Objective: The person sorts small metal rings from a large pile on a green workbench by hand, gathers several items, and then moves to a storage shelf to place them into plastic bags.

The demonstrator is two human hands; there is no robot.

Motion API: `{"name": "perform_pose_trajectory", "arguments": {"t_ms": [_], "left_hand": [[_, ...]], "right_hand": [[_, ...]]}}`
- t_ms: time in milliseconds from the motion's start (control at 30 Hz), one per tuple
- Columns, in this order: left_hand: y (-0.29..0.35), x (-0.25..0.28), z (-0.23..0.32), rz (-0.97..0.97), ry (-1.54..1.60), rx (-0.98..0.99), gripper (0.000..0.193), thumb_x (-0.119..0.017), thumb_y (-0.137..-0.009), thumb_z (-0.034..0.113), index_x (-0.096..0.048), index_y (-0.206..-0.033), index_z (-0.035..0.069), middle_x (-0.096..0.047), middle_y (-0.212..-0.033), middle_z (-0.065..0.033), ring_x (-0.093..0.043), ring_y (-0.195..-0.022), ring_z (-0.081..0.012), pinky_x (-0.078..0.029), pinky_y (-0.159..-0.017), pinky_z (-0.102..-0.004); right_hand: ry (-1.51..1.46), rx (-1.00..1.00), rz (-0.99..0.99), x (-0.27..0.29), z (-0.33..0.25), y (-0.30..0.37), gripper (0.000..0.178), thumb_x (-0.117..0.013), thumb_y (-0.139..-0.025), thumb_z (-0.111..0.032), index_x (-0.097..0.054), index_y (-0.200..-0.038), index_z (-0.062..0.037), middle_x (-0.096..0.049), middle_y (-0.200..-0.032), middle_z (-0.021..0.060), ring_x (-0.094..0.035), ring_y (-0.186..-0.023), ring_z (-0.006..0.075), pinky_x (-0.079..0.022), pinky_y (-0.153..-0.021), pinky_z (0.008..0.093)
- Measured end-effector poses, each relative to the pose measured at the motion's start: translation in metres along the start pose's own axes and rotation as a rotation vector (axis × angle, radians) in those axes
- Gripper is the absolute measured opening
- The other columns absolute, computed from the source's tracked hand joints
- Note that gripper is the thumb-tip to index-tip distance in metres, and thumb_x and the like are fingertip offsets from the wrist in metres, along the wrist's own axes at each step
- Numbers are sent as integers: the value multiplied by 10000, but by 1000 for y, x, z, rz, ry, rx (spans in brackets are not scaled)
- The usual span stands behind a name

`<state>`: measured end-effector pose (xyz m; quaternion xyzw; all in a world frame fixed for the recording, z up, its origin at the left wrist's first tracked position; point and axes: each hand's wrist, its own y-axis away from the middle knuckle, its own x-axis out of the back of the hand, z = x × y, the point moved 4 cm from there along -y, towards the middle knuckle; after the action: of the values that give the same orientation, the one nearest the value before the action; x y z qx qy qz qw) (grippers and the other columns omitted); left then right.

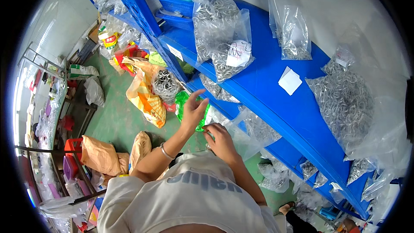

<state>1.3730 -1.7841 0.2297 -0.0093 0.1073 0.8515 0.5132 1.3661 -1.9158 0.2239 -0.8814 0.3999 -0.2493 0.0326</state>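
Observation:
My left hand (195, 111), with a bracelet on the wrist, is raised in front of the shelf edge. Its fingers are apart, and I see nothing in them. Close by on the right is my right hand (221, 141), its fingers bent and thumb and fingertips drawn together. Whatever may be between them is too small to make out. A bright green plastic bag (180, 99) shows behind both hands, lower down. Beyond my right hand hangs clear plastic (246, 136) at the lower shelf. Clear bags of metal rings (215, 21) stand on the blue shelf (269, 77) above.
Farther right on the shelf are white paper slips (290, 81), a smaller clear bag (295, 34) and a large bag of rings (343, 103). Blue trays (174, 6) are stacked at the upright. Sacks (146, 99) and brown paper bags (101, 155) crowd the green floor on the left.

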Motion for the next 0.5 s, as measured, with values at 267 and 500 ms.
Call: {"name": "perform_pose_trajectory", "arguments": {"t_ms": [267, 500], "left_hand": [[59, 73, -80, 174, 365, 465, 273, -509, -885, 145, -457, -1134, 45, -286, -603, 83, -266, -487, -23, -209, -421, -181], [89, 58, -98, 128, 574, 587, 233, -427, -921, 166, -512, -1086, 25, -477, -792, 9, -469, -684, -86, -401, -589, -225]], "right_hand": [[-67, 7, -56, -1, -1, 4, 142, -573, -790, -37, -573, -931, -16, -575, -826, 112, -564, -771, 272, -440, -693, 352], [-135, 24, -169, -22, -8, 10, 168, -602, -767, -37, -580, -930, -5, -565, -893, 113, -552, -818, 262, -442, -719, 344]]}}
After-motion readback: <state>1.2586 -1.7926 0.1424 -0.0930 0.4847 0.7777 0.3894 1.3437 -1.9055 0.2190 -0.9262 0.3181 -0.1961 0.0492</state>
